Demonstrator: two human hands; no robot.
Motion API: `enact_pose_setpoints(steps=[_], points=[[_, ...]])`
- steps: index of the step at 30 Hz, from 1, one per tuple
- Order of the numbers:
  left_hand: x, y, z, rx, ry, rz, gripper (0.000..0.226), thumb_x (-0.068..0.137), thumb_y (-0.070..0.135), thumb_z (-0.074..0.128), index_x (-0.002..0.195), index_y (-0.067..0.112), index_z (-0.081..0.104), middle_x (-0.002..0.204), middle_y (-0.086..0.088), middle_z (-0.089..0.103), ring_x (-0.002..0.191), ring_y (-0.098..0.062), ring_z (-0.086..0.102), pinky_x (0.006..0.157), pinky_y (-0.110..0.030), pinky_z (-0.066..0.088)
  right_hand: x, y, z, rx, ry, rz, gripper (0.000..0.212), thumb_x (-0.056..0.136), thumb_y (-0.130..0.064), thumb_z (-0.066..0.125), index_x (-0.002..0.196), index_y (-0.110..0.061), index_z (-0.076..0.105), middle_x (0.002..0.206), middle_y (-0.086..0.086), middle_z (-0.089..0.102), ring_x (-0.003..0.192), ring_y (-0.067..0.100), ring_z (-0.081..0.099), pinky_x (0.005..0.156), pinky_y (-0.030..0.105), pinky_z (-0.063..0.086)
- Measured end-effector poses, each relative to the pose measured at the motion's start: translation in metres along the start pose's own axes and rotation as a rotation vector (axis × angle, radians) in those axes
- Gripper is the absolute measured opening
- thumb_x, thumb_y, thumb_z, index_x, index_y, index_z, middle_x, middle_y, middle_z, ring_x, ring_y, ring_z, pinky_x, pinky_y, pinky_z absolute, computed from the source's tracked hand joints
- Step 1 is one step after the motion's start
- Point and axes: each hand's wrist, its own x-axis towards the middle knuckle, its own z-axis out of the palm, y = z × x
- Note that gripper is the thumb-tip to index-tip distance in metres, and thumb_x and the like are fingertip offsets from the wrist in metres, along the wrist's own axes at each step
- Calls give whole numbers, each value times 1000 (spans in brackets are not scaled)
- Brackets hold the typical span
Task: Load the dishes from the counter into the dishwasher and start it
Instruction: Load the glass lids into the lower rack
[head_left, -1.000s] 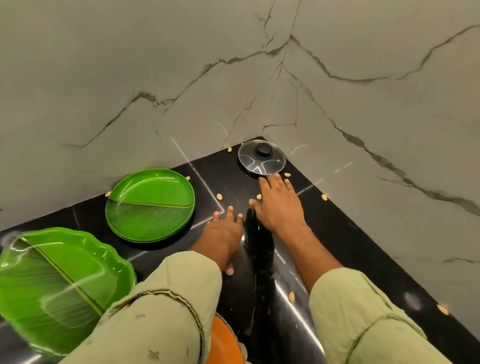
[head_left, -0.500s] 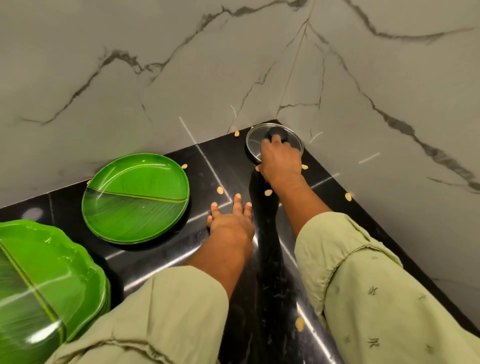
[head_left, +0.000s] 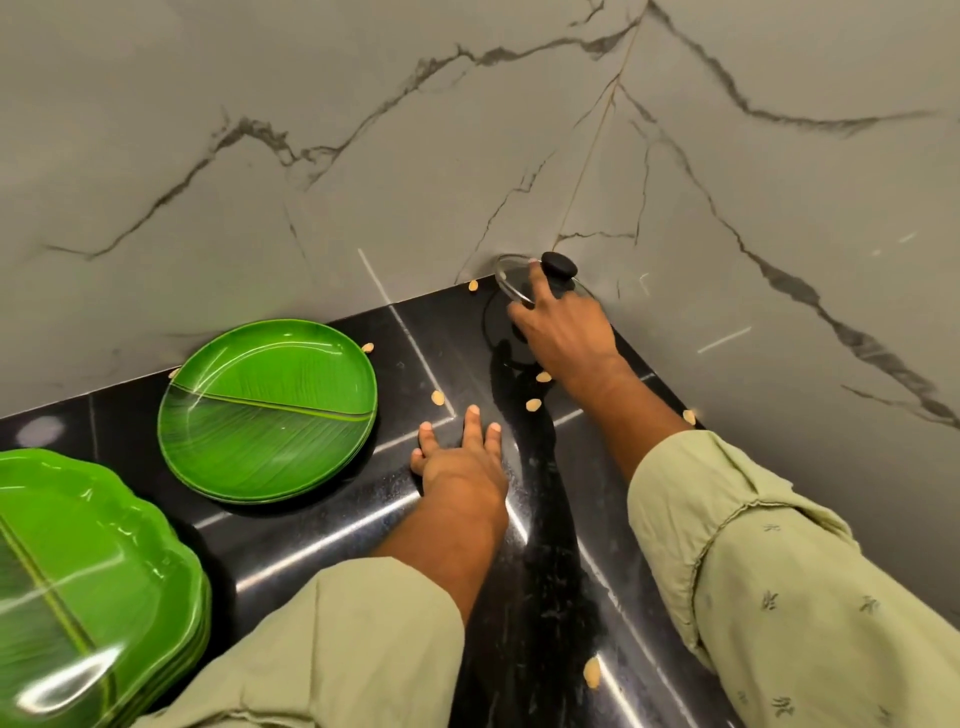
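Note:
A small glass lid (head_left: 511, 278) with a black knob (head_left: 559, 267) is tilted up off the black counter (head_left: 322, 540) in the far corner. My right hand (head_left: 563, 332) grips its near rim, fingers curled over the glass. My left hand (head_left: 460, 462) rests flat on the counter with straight fingers, holding nothing. A stack of round green leaf-pattern plates (head_left: 267, 410) lies to the left of my left hand. A second stack of scalloped green plates (head_left: 78, 587) sits at the lower left edge of the view.
Grey marble walls (head_left: 363, 156) close the counter on the far side and the right, forming a corner. Several small tan seeds (head_left: 439, 397) are scattered over the counter around both hands.
My right hand has closed on the glass lid and tipped it up from lying flat. My left hand has stayed on the counter. The view has shifted closer to the corner.

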Motion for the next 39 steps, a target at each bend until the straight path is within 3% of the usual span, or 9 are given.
enact_pose_setpoints(steps=[5, 9, 13, 16, 20, 23, 26, 32, 39], points=[[0, -1, 1, 14, -7, 17, 119, 84, 6, 74, 153, 13, -22, 155, -7, -39, 141, -57, -16, 118, -61, 12, -1, 1, -11, 61, 59, 156, 36, 97, -7, 50, 132, -9, 43, 145, 34, 38, 81, 33, 69, 60, 38, 50], [-2, -2, 0, 33, 9, 38, 118, 85, 9, 74, 153, 11, -22, 156, -10, -38, 142, -58, -15, 118, -61, 12, -5, 11, -16, 231, 165, 299, 43, 94, -1, 54, 135, -8, 42, 110, 22, 65, 89, 35, 67, 66, 39, 50], [0, -5, 1, 65, 16, 56, 118, 84, 7, 75, 154, 11, -20, 157, -11, -36, 143, -57, -11, 118, -62, 10, -21, 19, -27, 752, 333, 700, 38, 95, -3, 52, 132, -10, 48, 109, 16, 63, 97, 34, 63, 71, 35, 50], [2, -7, 5, 96, 48, 65, 113, 87, 9, 72, 155, 11, -19, 158, -11, -34, 145, -56, -5, 119, -61, 10, -44, 22, -22, 1200, 475, 991, 29, 92, 1, 49, 118, -12, 48, 96, 0, 57, 89, 25, 60, 67, 16, 50], [4, -8, 5, 81, 87, 88, 102, 93, 4, 63, 156, 15, -16, 159, -6, -33, 145, -55, -7, 117, -62, 14, -99, 13, -26, 1782, 636, 1314, 40, 84, 8, 49, 110, -22, 41, 92, 1, 59, 78, 19, 66, 64, 40, 61], [3, -18, 5, 128, 92, 122, 127, 76, 11, 84, 157, 16, -14, 160, -7, -31, 145, -56, -3, 116, -63, 17, -154, -4, -37, 2111, 569, 1345, 24, 93, 8, 47, 98, -16, 48, 83, 10, 61, 72, 17, 63, 68, 40, 58], [-32, -33, 18, 290, 186, 225, 147, 56, 27, 96, 157, 9, -9, 162, -13, -25, 149, -47, -4, 118, -57, 22, -227, -28, -48, 2220, 570, 1393, 17, 97, 3, 48, 90, -11, 56, 82, 10, 62, 75, 20, 63, 59, 34, 58], [-70, -22, 55, 89, 572, 340, 85, 96, 38, 59, 158, 11, 8, 166, -13, -5, 152, -33, 5, 122, -51, 16, -307, -67, -56, 2223, 541, 1510, 17, 101, -3, 44, 107, 0, 59, 81, 15, 66, 73, 21, 67, 68, 35, 57], [-153, -27, 119, 115, 643, 373, 80, 100, 62, 28, 159, 13, 3, 166, -11, -2, 153, -27, 0, 124, -45, 7, -397, -105, -79, 2295, 607, 1521, 18, 105, -11, 39, 106, -4, 55, 86, 18, 69, 77, 26, 69, 58, 33, 57]])
